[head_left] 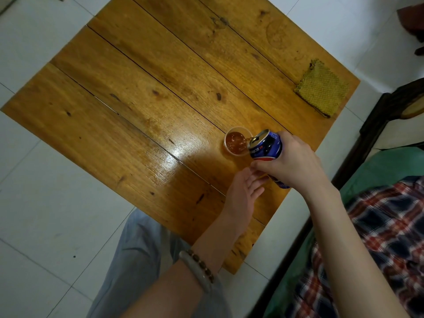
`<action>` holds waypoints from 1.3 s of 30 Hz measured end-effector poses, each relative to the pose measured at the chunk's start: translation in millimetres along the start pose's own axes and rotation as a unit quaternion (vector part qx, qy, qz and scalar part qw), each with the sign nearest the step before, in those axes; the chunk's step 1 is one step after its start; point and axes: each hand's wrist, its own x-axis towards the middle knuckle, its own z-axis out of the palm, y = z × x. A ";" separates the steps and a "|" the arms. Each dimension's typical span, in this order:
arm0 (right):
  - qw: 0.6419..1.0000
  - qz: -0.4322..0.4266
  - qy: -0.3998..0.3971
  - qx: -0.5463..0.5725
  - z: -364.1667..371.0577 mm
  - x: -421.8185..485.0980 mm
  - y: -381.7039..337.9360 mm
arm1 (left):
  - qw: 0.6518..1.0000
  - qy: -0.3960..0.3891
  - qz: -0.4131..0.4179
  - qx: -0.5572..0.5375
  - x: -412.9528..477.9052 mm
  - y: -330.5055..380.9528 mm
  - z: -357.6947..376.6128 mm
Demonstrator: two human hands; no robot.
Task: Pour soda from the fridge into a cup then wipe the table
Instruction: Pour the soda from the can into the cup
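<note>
Two hands, one pouring soda.
Right hand [291,166] wraps the tilted can [267,145] mid-body above the cup [236,143]; left hand [241,196] lies slack. Thin can probably dents easily.
</note>
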 end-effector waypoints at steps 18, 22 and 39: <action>1.000 -0.005 -0.006 -0.012 -6.4 -1.0 -4.3 | 0.999 -0.003 -0.014 -0.047 -4.4 5.2 6.1; 1.000 -0.007 -0.006 -0.014 -6.0 -1.9 -5.3 | 0.999 -0.006 -0.007 -0.033 -6.2 6.0 5.6; 1.000 -0.002 -0.004 -0.022 -6.4 -4.9 -3.1 | 1.000 0.006 0.002 0.008 -7.1 4.7 7.4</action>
